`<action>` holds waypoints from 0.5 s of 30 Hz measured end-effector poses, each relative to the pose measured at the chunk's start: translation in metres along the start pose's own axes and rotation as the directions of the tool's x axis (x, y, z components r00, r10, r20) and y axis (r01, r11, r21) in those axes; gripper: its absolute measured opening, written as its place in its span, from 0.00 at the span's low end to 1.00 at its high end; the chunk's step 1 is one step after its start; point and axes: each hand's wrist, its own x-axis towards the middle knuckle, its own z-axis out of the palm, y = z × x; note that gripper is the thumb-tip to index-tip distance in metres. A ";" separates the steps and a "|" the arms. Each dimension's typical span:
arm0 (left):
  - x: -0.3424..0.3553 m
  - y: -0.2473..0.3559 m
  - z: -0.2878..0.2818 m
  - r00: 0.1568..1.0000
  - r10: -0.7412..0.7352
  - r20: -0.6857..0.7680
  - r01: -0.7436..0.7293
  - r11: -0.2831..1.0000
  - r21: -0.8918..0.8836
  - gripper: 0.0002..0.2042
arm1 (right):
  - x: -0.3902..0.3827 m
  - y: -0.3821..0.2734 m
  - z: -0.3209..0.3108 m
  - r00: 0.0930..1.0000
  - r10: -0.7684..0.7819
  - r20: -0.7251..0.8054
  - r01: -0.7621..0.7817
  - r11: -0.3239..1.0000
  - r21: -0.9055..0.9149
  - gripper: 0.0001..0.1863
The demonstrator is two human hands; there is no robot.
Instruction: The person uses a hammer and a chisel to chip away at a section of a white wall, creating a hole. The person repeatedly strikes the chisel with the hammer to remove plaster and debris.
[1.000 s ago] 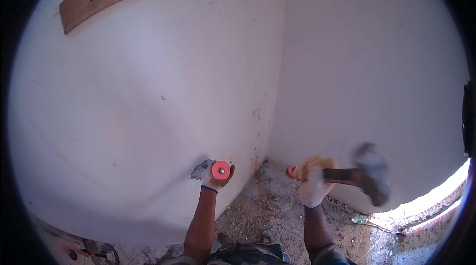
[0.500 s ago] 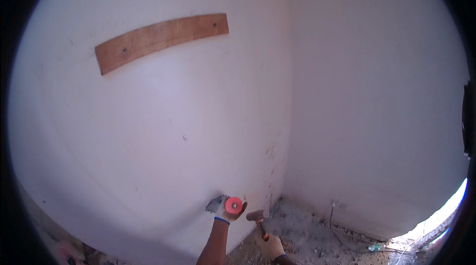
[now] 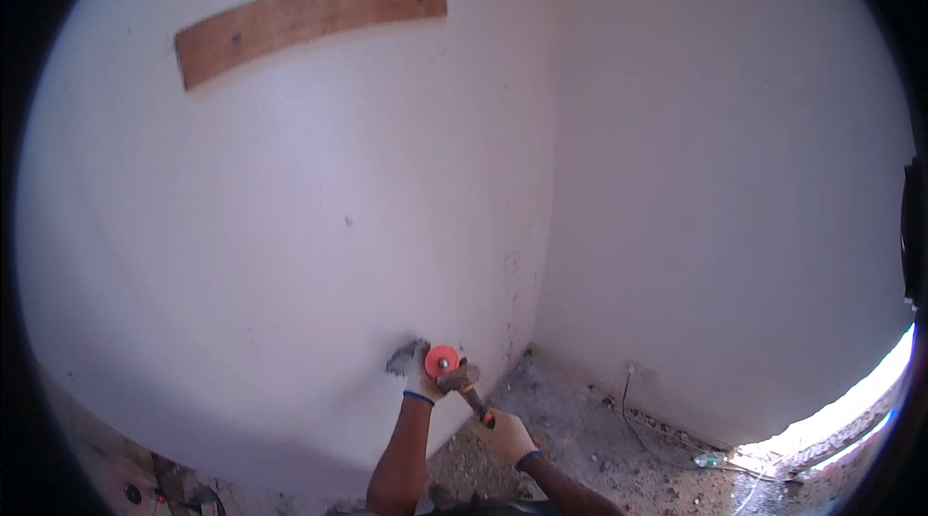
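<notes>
Low on the white wall is a dark chipped patch [image 3: 406, 358]. Against it my gloved left hand [image 3: 421, 379] grips a chisel, seen end-on with its round red hand guard [image 3: 442, 359] and metal end facing me. My gloved right hand [image 3: 505, 439], below and to the right, is closed on a hammer's handle; the hammer head [image 3: 454, 381] is at the lower right edge of the guard, overlapping my left hand in view. Whether it touches either is unclear. The chisel's tip is hidden behind the guard and glove.
A wooden board [image 3: 309, 21] is fixed higher on the wall. A second wall [image 3: 715, 197] meets it in a corner. Rubble covers the floor [image 3: 590, 448]; a cable [image 3: 628, 400] runs to a small green object [image 3: 706, 461]. Tools [image 3: 169, 492] lie lower left; bright light enters lower right.
The hammer, raised and blurred at the right a second ago, has swung left and is now by the chisel's guard. My left hand stays at the patch; the view has shifted.
</notes>
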 end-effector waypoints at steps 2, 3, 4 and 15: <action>-0.003 -0.003 -0.011 0.998 -0.027 -0.065 0.023 0.998 -0.063 0.29 | -0.003 -0.006 0.003 0.995 0.075 0.062 -0.080 0.993 0.083 0.27; 0.001 -0.001 -0.013 0.999 -0.043 -0.023 0.041 0.995 -0.092 0.28 | -0.005 -0.010 0.003 0.995 0.080 0.052 -0.085 0.992 0.092 0.27; 0.004 0.001 -0.015 0.997 -0.082 0.008 0.083 0.991 -0.101 0.25 | -0.006 -0.015 0.001 0.991 0.117 0.072 -0.123 0.989 0.086 0.25; -0.013 -0.007 0.036 0.976 0.069 -0.207 -0.142 0.922 -0.360 0.12 | -0.018 -0.126 -0.178 0.571 -0.386 -0.724 0.791 0.495 0.360 0.04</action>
